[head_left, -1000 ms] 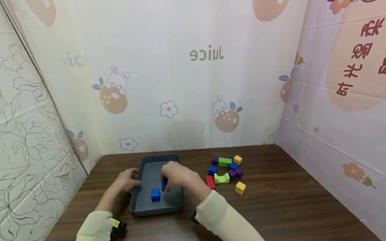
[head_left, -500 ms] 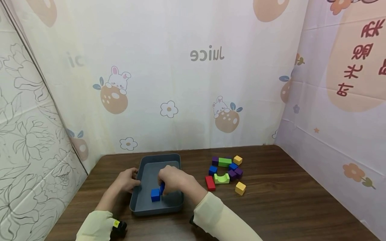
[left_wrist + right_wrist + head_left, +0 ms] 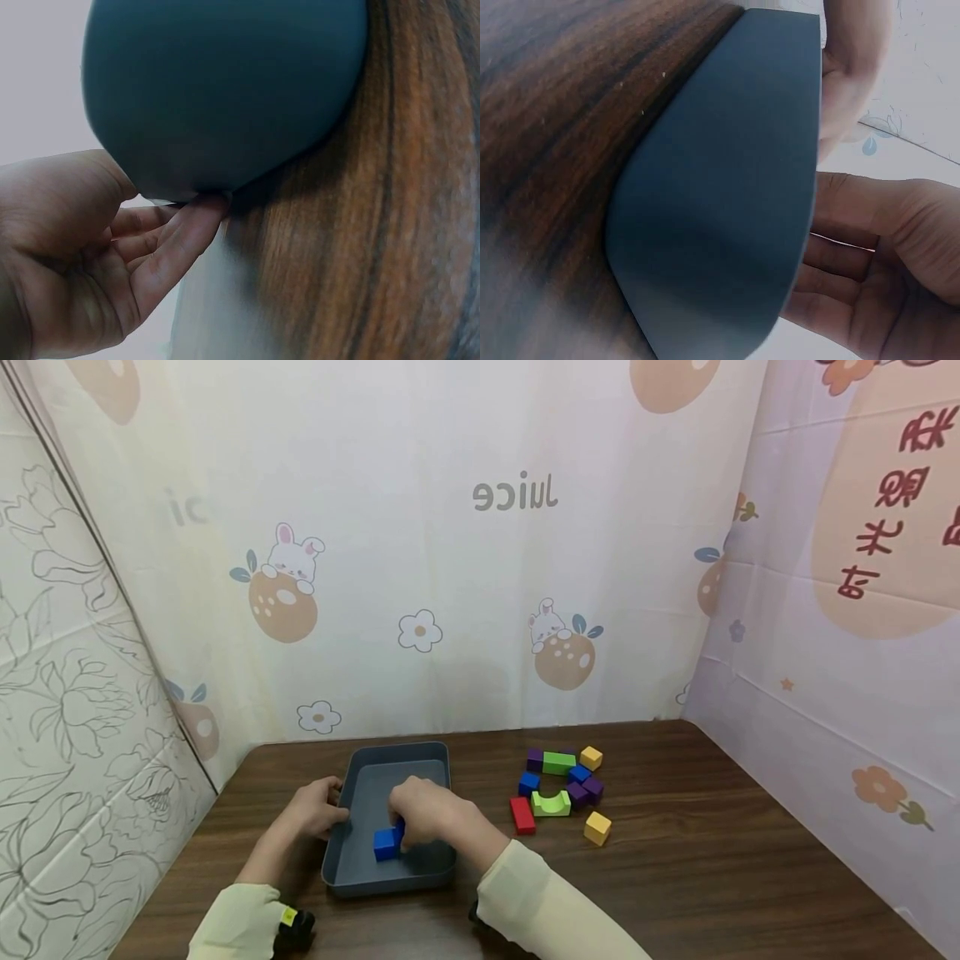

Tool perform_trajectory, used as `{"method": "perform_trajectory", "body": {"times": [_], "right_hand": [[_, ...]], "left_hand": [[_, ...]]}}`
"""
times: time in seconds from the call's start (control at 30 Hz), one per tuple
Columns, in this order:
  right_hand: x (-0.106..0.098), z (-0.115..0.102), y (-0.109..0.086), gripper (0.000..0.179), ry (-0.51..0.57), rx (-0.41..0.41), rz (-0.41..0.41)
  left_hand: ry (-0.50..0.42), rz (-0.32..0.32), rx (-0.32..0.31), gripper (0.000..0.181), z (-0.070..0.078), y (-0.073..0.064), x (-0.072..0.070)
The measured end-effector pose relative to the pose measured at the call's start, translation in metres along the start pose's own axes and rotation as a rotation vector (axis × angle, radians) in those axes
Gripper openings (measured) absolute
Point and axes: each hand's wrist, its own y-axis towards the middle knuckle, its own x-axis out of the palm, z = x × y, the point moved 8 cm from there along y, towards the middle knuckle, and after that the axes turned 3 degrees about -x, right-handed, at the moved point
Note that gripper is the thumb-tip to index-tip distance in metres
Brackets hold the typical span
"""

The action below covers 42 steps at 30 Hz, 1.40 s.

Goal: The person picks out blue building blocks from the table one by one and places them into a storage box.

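Note:
My left hand (image 3: 313, 808) grips the left side of a dark grey tray (image 3: 390, 887), thumb by the rim. In the left wrist view the fingers (image 3: 169, 262) reach the lower edge of the tray's outer wall (image 3: 225, 97). Inside the tray, my right hand (image 3: 426, 812) pinches a blue block (image 3: 400, 831), mostly covered by the fingers. It is right beside a blue cube (image 3: 386, 845) on the tray floor. In the right wrist view the tray wall (image 3: 720, 180) hides the fingertips of my right hand (image 3: 877, 262) and both blocks.
Right of the tray lie loose blocks on the wooden table (image 3: 712, 843): a red block (image 3: 522, 816), a light green arch (image 3: 551, 804), a green block (image 3: 559, 764), a yellow cube (image 3: 597, 828), and several blue and purple ones. Patterned curtains (image 3: 360, 677) enclose the table.
My right hand has moved left and slightly down inside the tray, bringing its blue block up to the blue cube. The left hand and the tray have stayed in place.

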Motion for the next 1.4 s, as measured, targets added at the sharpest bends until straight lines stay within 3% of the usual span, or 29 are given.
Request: {"method": "perform_trajectory", "body": {"times": [0.37, 0.83, 1.4], "right_hand": [[0.007, -0.004, 0.004, 0.025, -0.032, -0.001, 0.023], [0.018, -0.002, 0.008, 0.023, -0.014, 0.032, -0.012], [0.019, -0.004, 0.007, 0.024, -0.042, 0.043, -0.012]], "left_hand": [[0.009, 0.001, 0.002, 0.05, 0.002, 0.0, 0.0], [-0.003, -0.005, -0.007, 0.05, 0.003, -0.001, 0.0], [0.012, 0.002, -0.004, 0.047, 0.003, -0.002, -0.001]]}}
